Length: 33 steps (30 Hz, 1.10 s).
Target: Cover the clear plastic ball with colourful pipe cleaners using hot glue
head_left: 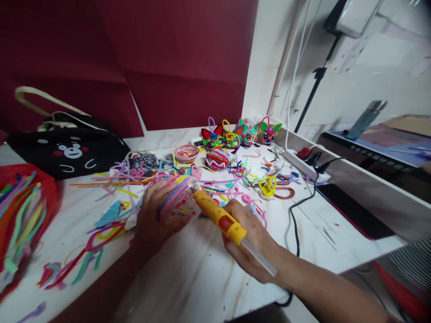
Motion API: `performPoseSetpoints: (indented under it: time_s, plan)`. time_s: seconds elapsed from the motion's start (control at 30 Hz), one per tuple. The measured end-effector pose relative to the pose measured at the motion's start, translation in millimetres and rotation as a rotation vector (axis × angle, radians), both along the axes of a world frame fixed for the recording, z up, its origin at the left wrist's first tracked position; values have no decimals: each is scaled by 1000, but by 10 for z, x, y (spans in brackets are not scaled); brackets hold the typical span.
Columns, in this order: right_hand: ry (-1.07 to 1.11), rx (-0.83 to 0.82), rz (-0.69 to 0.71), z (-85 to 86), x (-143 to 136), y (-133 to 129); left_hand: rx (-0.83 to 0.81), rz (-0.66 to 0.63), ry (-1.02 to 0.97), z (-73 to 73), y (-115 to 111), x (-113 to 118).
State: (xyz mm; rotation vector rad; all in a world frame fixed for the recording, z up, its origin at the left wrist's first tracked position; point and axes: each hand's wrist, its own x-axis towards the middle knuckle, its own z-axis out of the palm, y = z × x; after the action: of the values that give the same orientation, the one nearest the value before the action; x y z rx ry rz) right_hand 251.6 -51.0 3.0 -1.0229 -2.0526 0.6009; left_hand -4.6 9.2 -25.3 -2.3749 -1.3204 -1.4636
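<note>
My left hand (151,220) is wrapped round a rounded, bowl-like piece (180,202) wound with pink, purple and yellow strands, its pale speckled side turned to the right. In my right hand (249,240) is a yellow glue gun (218,217) with a clear glue stick out of its back. The gun's nozzle is at the upper right edge of the piece; whether they touch is hard to tell. Behind stand a similar pink bowl (186,153) and a striped round piece (218,159).
Several colourful eared ornaments (249,134) stand at the back. Pipe cleaner scraps litter the table (202,278). A black bag (72,150) and a red bag of pipe cleaners (25,220) are left; a phone (353,211), power strip (301,165) and black cable (294,224) are right.
</note>
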Motion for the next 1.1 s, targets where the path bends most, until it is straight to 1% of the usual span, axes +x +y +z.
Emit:
performPoseSetpoints:
  time_s: [0.2, 0.4, 0.7, 0.8, 0.97, 1.1]
  plan:
    - [20, 102, 110, -10, -11, -4, 14, -7, 12, -2, 8, -8]
    - [24, 92, 137, -27, -34, -5, -8, -23, 24, 2, -11, 10]
    - [17, 130, 109, -20, -30, -9, 6, -28, 30, -7, 9, -10]
    - [16, 113, 79, -31, -26, -6, -4, -32, 18, -1, 8, -15]
    - [14, 34, 4, -55, -10, 7, -17, -15, 16, 26, -21, -6]
    - [30, 31, 12, -51, -12, 18, -20, -9, 18, 9, -12, -9]
